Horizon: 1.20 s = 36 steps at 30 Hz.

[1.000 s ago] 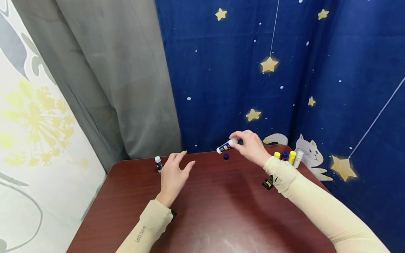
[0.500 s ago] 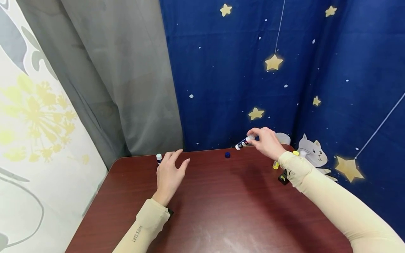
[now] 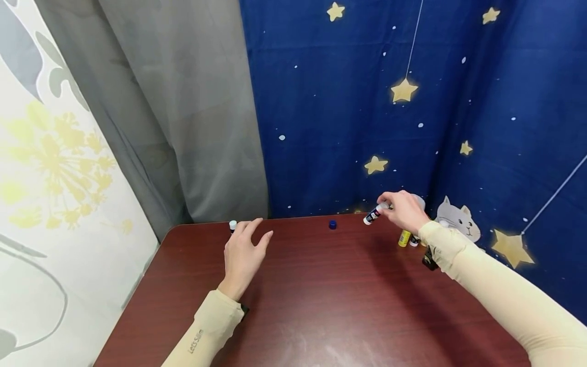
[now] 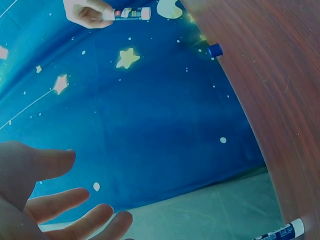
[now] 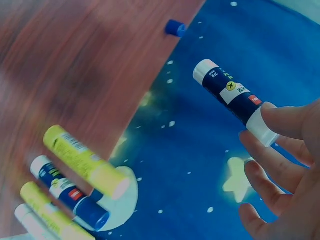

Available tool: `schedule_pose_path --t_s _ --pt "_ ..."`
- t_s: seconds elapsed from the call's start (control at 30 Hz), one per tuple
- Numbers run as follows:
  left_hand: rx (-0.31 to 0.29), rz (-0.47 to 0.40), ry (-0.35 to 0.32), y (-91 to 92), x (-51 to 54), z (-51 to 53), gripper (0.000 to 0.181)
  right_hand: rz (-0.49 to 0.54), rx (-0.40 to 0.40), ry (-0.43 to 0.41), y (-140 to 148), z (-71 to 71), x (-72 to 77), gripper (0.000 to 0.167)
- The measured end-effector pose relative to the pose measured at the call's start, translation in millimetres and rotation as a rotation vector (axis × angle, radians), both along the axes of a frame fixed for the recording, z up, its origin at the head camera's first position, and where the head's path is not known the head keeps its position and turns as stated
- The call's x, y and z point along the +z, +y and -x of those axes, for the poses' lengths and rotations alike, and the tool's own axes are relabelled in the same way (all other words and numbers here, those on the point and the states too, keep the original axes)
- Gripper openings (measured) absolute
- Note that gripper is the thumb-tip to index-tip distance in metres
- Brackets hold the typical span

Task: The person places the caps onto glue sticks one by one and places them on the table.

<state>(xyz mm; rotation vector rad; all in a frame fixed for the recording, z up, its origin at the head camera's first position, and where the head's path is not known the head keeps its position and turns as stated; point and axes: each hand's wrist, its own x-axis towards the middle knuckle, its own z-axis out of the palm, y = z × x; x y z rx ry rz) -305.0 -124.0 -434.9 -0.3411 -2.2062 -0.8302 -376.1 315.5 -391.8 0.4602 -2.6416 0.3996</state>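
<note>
My right hand (image 3: 405, 210) pinches a navy-and-white glue stick (image 5: 232, 95) by one white end, between thumb and fingers. The stick is tilted, held above the back edge of the table. A small blue cap (image 3: 332, 225) stands on the table to its left, near the back edge. My left hand (image 3: 243, 257) hovers over the left part of the table with fingers spread and slightly bent, holding nothing. Just beyond its fingers stands another glue stick (image 3: 233, 225) with a white top, partly hidden by the hand in the head view.
Right of the cap, by my right wrist, several glue sticks stand in a row: a yellow one (image 5: 82, 160), a navy one with a blue cap (image 5: 65, 190), another yellow one and a white one (image 5: 32, 220). The brown table (image 3: 316, 306) ends at curtains behind.
My right hand has carried the glue stick rightward, away from the blue cap and toward the row of sticks. My left hand has shifted slightly left, covering more of the stick behind it.
</note>
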Motion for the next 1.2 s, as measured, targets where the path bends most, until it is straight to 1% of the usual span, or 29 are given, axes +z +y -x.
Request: schedule_pose_path --t_s 0.13,0.27,0.47,0.67,0.83,0.97,1.1,1.2 --pt "0.006 0.002 -0.005 -1.6 -1.0 0.7 0.042 -0.036 -0.013 -0.023 7.6 0.2 -7.2 0.015" --pt "0.001 0.001 -0.008 -2.9 -1.9 0.9 0.041 -0.052 -0.03 -0.07 14.3 0.7 -16.0 0.016" --pt "0.005 0.007 -0.017 -5.0 -3.1 1.5 0.041 -0.095 -0.033 -0.112 27.1 4.6 -29.7 0.013" --pt "0.008 0.008 -0.034 -7.3 -5.5 0.9 0.041 -0.135 -0.042 -0.15 38.2 7.6 -41.5 0.017" --pt "0.011 0.005 -0.044 -8.1 -6.3 -0.9 0.04 -0.187 -0.044 -0.172 40.5 8.9 -45.6 0.019" --pt "0.019 0.006 -0.037 -9.9 -6.8 -1.7 0.039 -0.225 -0.058 -0.193 40.6 11.0 -48.3 0.018" --pt "0.026 0.003 -0.033 -11.9 -7.5 -2.0 0.04 -0.231 -0.075 -0.224 41.4 13.7 -51.0 0.017" --pt "0.023 -0.001 -0.039 -12.2 -8.1 -2.0 0.04 -0.229 -0.079 -0.232 41.8 15.7 -51.9 0.017"
